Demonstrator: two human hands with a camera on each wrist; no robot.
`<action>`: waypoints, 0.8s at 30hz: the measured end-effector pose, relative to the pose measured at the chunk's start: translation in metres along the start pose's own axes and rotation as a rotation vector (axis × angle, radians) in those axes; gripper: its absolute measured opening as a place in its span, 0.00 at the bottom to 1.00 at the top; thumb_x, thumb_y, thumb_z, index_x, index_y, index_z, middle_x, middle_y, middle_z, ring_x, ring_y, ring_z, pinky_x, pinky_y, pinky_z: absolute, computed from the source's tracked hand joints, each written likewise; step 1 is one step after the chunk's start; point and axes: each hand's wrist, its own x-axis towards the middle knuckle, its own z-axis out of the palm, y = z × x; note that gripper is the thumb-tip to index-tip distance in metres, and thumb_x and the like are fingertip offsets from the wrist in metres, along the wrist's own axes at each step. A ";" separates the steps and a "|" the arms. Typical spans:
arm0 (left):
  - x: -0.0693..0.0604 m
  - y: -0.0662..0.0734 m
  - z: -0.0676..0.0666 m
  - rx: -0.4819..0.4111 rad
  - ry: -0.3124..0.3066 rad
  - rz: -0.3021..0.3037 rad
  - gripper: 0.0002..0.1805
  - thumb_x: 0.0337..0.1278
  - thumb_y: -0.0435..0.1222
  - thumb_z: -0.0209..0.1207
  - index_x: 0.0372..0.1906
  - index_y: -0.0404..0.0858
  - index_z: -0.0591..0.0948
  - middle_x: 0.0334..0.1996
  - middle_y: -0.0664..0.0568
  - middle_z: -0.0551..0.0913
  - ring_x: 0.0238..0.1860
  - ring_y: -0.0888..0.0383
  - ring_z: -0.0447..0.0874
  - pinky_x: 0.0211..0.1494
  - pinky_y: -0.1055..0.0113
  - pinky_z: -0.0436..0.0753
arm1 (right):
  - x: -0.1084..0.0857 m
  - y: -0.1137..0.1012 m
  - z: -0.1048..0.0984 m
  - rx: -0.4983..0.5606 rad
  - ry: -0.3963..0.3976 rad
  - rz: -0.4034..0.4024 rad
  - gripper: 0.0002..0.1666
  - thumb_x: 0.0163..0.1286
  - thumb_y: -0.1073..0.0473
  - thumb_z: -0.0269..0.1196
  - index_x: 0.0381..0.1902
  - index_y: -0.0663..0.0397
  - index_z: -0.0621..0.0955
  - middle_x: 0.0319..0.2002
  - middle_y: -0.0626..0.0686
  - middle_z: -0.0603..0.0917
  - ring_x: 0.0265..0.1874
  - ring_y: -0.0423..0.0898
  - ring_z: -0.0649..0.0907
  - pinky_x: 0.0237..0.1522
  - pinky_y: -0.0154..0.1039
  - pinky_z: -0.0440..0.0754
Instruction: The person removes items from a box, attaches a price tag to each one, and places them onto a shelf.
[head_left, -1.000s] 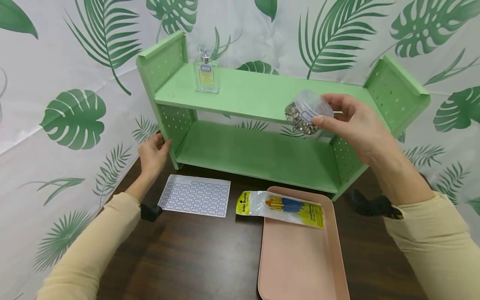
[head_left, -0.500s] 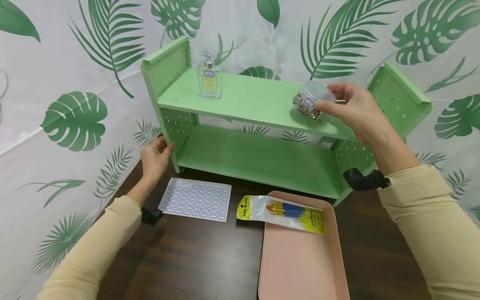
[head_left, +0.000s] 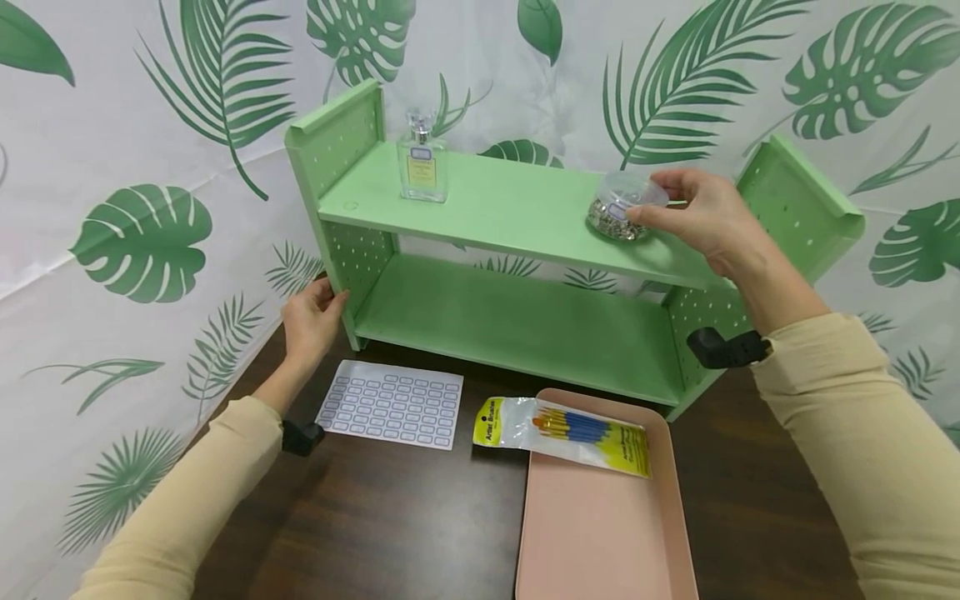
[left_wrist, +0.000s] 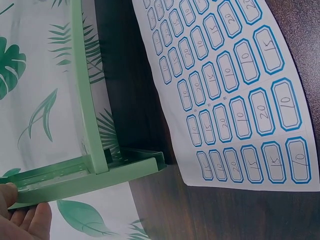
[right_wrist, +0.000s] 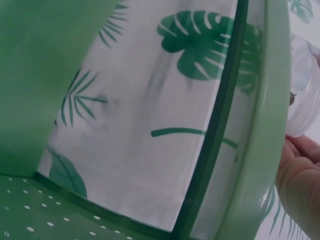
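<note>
My right hand point(head_left: 708, 218) holds a clear plastic jar point(head_left: 606, 218) of small silvery pieces, thumb at its label. The jar sits on the upper board of a green two-tier shelf point(head_left: 517, 200), toward its right end. In the right wrist view, the shelf's edge partly hides the jar point(right_wrist: 303, 87) and hand point(right_wrist: 302, 182). At the shelf's left end, my left hand point(head_left: 309, 323) grips the side panel between thumb and fingers. The left wrist view shows those fingers point(left_wrist: 37, 220) on the green panel point(left_wrist: 95, 182). A labelled glass perfume bottle point(head_left: 423, 175) stands upright on the upper board's left.
A sheet of blue-bordered number labels point(head_left: 393, 406) lies on the dark table point(head_left: 420, 517) before the shelf. Right of it, a packet of artist brushes point(head_left: 573, 433) lies across the left rim of a pink tray point(head_left: 592, 533). Leaf-patterned cloth point(head_left: 172, 358) hangs behind and left.
My right hand has lowered the jar from in front of the upper board down onto it, and the jar has become more upright. The left hand keeps its grip on the panel.
</note>
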 end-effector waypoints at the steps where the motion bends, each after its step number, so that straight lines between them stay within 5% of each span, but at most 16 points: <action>1: 0.000 0.000 0.000 0.002 0.000 -0.001 0.14 0.59 0.28 0.58 0.48 0.24 0.79 0.41 0.32 0.83 0.40 0.41 0.85 0.31 0.93 0.65 | 0.001 0.000 0.000 0.000 -0.001 0.001 0.48 0.63 0.47 0.63 0.72 0.60 0.55 0.66 0.62 0.63 0.50 0.40 0.71 0.59 0.37 0.70; 4: -0.001 0.000 0.000 0.012 0.000 -0.002 0.14 0.59 0.29 0.59 0.48 0.24 0.79 0.41 0.33 0.83 0.40 0.42 0.85 0.32 0.92 0.66 | 0.004 0.001 -0.001 -0.001 -0.012 0.005 0.48 0.63 0.48 0.63 0.72 0.60 0.55 0.65 0.62 0.63 0.48 0.38 0.71 0.61 0.40 0.69; 11: -0.001 0.001 -0.001 0.003 -0.004 -0.006 0.14 0.59 0.29 0.59 0.48 0.25 0.79 0.42 0.33 0.83 0.41 0.42 0.85 0.32 0.93 0.67 | 0.006 0.005 -0.004 -0.034 -0.053 0.003 0.49 0.65 0.45 0.61 0.73 0.57 0.51 0.68 0.64 0.60 0.59 0.50 0.67 0.65 0.51 0.63; 19: -0.001 -0.001 0.000 -0.024 -0.004 -0.008 0.14 0.59 0.28 0.58 0.48 0.23 0.79 0.42 0.32 0.83 0.41 0.41 0.85 0.32 0.94 0.66 | 0.008 0.005 -0.003 -0.022 -0.073 -0.005 0.48 0.65 0.47 0.61 0.73 0.58 0.51 0.68 0.62 0.62 0.53 0.42 0.70 0.54 0.33 0.71; 24: 0.000 -0.002 0.001 -0.026 0.000 -0.008 0.14 0.59 0.28 0.58 0.49 0.24 0.79 0.42 0.32 0.83 0.40 0.41 0.85 0.32 0.94 0.67 | 0.008 0.005 -0.003 -0.012 -0.094 -0.001 0.49 0.66 0.46 0.60 0.74 0.57 0.49 0.69 0.62 0.59 0.58 0.47 0.68 0.61 0.40 0.68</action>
